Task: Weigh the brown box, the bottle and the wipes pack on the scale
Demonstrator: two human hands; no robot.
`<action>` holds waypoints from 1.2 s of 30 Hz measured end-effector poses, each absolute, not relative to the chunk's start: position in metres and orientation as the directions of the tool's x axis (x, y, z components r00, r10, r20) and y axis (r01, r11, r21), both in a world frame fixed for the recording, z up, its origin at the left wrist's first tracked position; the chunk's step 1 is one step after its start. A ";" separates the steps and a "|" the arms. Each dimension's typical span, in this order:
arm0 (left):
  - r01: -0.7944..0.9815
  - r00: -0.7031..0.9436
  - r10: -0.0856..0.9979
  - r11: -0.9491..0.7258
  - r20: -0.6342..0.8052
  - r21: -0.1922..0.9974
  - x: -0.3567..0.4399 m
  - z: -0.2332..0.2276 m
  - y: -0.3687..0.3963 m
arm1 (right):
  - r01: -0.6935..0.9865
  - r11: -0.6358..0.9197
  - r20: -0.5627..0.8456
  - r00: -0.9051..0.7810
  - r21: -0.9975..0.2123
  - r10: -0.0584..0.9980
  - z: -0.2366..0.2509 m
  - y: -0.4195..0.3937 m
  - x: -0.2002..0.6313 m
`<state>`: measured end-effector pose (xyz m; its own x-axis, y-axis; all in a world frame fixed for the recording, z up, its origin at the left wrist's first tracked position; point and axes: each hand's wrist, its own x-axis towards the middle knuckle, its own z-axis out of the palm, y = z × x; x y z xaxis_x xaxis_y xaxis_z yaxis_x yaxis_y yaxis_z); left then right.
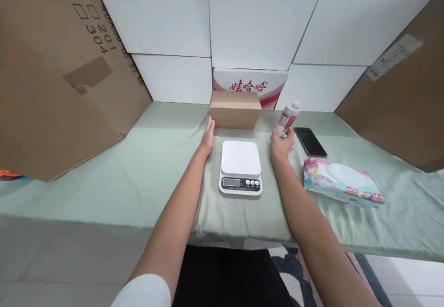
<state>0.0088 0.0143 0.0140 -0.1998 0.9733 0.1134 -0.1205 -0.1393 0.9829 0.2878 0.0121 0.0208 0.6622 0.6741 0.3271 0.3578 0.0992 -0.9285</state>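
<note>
A white digital kitchen scale (240,167) sits on the pale green cloth in front of me, its platform bare. Behind it stands a small closed brown cardboard box (235,108). My left hand (208,137) lies flat on the cloth, fingers together, its tips touching the box's lower left corner. My right hand (281,143) grips the bottom of a small white bottle (287,117) with a red label, which leans to the right, just right of the box.
A black phone (310,141) lies face up right of the bottle. A pack of wet wipes (342,182) lies at the right front. Large brown cartons (52,76) flank both sides; white boxes (260,25) wall the back. The table edge (104,221) runs near me.
</note>
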 end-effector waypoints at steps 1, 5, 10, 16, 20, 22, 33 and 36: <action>-0.108 -0.192 0.975 -0.133 0.111 0.985 0.009 0.015 0.013 | 0.355 0.121 0.338 0.653 -0.927 0.677 0.023 0.010 0.287; -0.091 -0.189 0.974 -0.146 0.127 0.985 0.009 0.019 0.008 | 0.347 0.257 0.419 0.557 -0.902 0.718 0.039 -0.008 0.279; -0.131 -0.246 0.956 -0.193 0.157 0.972 0.009 0.022 0.003 | 0.198 0.436 0.467 0.158 -0.878 0.870 0.056 -0.053 0.270; -0.222 -0.347 0.923 -0.252 0.165 0.942 0.012 0.025 -0.004 | 0.215 0.430 0.405 -0.150 -0.877 0.902 0.051 -0.085 0.254; -0.307 -0.381 0.917 -0.245 0.117 0.920 0.014 0.029 -0.006 | 0.277 0.441 0.392 -0.214 -0.854 0.895 0.051 -0.087 0.248; -0.313 -0.378 0.919 -0.240 0.111 0.919 0.015 0.030 -0.006 | 0.297 0.451 0.397 -0.227 -0.842 0.889 0.052 -0.089 0.246; -0.341 -0.414 0.907 -0.234 0.078 0.911 0.010 0.029 -0.007 | 0.117 0.514 0.526 0.237 -0.850 0.817 0.055 -0.073 0.270; -0.355 -0.425 0.903 -0.229 0.061 0.906 0.010 0.031 -0.007 | 0.098 0.490 0.486 0.395 -0.866 0.780 0.052 -0.066 0.279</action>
